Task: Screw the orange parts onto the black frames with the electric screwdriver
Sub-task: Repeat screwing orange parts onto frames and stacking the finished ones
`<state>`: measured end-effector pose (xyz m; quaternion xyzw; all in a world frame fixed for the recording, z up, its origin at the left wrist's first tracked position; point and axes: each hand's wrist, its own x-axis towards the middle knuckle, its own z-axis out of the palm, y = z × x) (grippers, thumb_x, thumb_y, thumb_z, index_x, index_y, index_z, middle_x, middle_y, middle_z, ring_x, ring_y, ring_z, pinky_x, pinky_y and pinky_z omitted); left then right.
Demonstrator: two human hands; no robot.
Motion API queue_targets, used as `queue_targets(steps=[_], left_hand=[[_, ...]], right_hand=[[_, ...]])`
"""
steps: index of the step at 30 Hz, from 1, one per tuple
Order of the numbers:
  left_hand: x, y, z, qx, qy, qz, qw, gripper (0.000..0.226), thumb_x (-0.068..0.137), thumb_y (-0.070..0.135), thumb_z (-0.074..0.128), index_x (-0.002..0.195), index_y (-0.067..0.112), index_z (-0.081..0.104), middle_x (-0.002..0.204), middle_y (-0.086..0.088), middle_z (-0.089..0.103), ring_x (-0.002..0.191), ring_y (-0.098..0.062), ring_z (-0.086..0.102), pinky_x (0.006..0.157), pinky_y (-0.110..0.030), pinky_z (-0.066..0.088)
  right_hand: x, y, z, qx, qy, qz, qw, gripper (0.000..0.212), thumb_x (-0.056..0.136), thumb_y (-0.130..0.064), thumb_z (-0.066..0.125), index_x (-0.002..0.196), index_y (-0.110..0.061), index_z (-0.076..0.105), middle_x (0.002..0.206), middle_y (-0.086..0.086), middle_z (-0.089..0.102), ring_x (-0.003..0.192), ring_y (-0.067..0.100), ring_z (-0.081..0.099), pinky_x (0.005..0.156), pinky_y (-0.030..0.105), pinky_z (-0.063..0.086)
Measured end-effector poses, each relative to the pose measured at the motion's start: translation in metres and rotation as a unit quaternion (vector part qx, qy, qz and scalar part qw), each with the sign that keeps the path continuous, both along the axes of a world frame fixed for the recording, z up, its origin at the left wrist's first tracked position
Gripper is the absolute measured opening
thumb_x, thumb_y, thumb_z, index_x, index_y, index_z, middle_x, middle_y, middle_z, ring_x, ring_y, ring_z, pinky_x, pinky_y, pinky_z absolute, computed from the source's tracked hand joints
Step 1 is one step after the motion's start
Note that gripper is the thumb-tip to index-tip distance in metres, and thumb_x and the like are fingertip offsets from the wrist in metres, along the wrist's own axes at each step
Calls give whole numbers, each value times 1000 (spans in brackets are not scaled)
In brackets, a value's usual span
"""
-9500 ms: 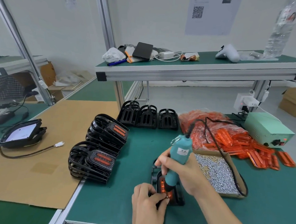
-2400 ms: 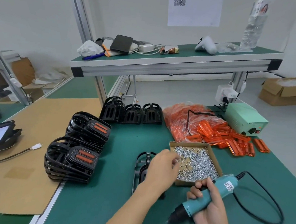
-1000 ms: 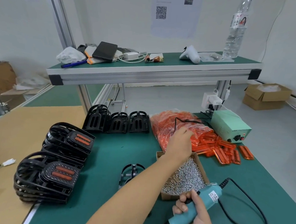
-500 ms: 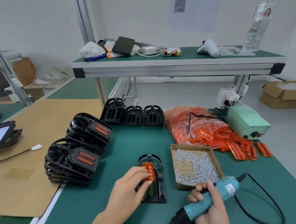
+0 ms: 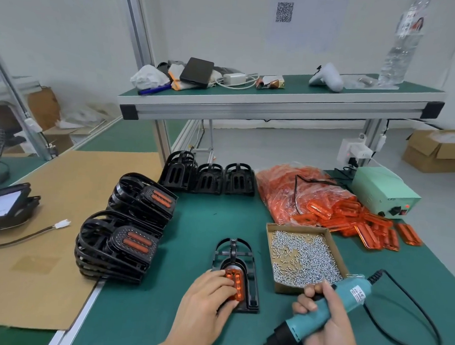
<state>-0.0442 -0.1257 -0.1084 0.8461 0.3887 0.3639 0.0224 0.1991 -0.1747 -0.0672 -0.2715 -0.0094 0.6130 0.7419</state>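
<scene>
Though unreadable, screwdriver label (image 5: 357,294)

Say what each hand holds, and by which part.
Right hand grips the electric screwdriver around its teal body. Left hand presses the orange part into the black frame.

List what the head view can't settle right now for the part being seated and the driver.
- Orange part in the black frame: the left hand covers its near-left side, so full seating is unclear.
- Electric screwdriver: the bit tip runs into the bottom edge; the right hand hides the trigger.
- Screws in the box: too small to tell head type.
- Whether the left hand also holds a screw: hidden.
</scene>
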Motion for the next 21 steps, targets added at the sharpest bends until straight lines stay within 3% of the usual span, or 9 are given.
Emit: queue_targets(steps=[15,21], left_hand=[[-2,-4,11,-90,-48,9,995,16,96,35,67,99,27,80,110,21,70,128,-1,52,105,-28,48],[-5,-1,17,-82,8,-5,997,10,93,31,72,98,27,80,108,19,70,124,-8,55,103,-32,50]], right_hand=[[2,0,-2,4,-16,8,1000,24,90,-27,60,70,-14,59,71,3,53,47,6,44,45,21,45],[1,1,-2,3,-20,5,1000,22,90,-27,60,72,-14,58,71,3,53,47,6,44,46,20,46]])
